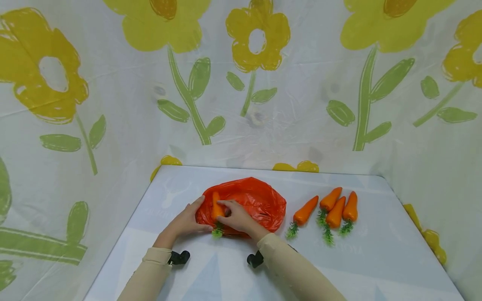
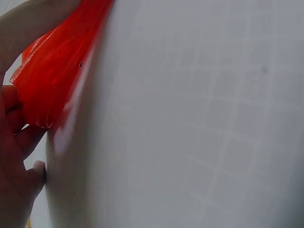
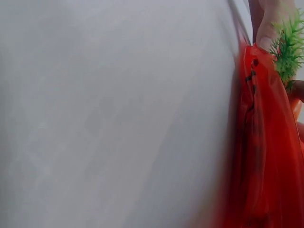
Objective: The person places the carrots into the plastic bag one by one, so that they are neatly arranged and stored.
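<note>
A red plastic bag (image 1: 252, 196) lies spread out on the table, its mouth facing up. At its left edge, my left hand (image 1: 187, 219) holds the bag's side; in the left wrist view the bag (image 2: 61, 66) passes between thumb and fingers (image 2: 14, 109). With thumb and fingers my right hand (image 1: 236, 216) pinches an orange toy carrot (image 1: 216, 205) over the left part of the bag. The carrot's tip points away from me, and its green leafy top (image 1: 217, 232) hangs over the bag's near edge. In the right wrist view, those leaves (image 3: 287, 52) show beside the bag.
To the right of the bag lies a single toy carrot (image 1: 306, 211). Beyond it a cluster of several more includes a carrot (image 1: 351, 207) at the far right, leaves toward me. The pale table (image 1: 376, 259) is bordered by a flower-printed curtain (image 1: 297, 104) at back and sides.
</note>
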`<state>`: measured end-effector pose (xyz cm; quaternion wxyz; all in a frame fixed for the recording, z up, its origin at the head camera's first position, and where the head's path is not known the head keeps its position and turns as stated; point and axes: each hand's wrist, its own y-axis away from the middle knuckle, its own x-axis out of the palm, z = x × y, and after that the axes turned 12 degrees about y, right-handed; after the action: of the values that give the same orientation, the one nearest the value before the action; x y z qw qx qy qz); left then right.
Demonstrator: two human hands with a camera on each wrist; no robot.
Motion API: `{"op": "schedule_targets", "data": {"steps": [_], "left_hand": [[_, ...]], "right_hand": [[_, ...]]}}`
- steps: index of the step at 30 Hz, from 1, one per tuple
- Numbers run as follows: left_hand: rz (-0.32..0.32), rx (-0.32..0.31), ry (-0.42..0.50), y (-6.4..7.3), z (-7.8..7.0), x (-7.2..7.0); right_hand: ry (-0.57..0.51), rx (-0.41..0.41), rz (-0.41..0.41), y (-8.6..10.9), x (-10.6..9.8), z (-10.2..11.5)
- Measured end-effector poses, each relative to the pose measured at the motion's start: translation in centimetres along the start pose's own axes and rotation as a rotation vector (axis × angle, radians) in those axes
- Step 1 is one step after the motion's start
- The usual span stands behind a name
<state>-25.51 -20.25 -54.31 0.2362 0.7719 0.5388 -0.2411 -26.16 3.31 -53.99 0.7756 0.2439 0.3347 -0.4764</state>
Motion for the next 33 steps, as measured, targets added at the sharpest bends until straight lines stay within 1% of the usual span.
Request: {"op": "schedule_targets", "data": {"steps": [6, 13, 21, 33], "left_hand": [[0.001, 0.042, -0.014, -0.12, 0.11, -0.04], [0.001, 0.042, -0.008, -0.11, 0.14, -0.06], [-0.002, 0.043, -0.014, -0.06, 0.11, -0.11], [-0.002, 0.052, -0.019, -0.22, 0.28, -0.02]], "right_hand": [[-0.003, -0.006, 0.012, -0.23, 0.17, 0.31], [-0.014, 0.012, 0.023, -0.37, 0.40, 0.55], [-0.023, 0.010, 0.017, -0.44, 0.59, 0.53], [-0.033, 0.022, 0.020, -0.19, 0.28, 0.52]]}}
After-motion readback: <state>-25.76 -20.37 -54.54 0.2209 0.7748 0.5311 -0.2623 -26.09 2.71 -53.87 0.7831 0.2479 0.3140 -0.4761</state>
